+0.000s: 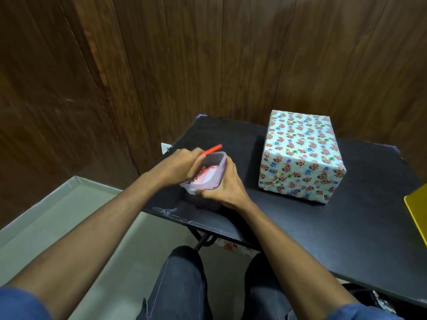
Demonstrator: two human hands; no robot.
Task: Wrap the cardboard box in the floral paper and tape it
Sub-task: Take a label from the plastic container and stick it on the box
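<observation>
Bench: black bench (300,227) against a dark wood-panelled wall (208,54)
Box: cardboard box (302,155), fully covered in floral paper, stands at the bench's far right
Left hand: left hand (182,166), fingers curled round a red stick (212,150), reaches into a clear tub (208,174)
Right hand: right hand (225,185), fingers clamped on the tub's near side

Paper, plastic and wood around me.
My box (302,153) wears smooth floral paper; the tub (213,179) is cloudy plastic; counter (300,227) matt black, wall (208,54) wood-grained.
</observation>
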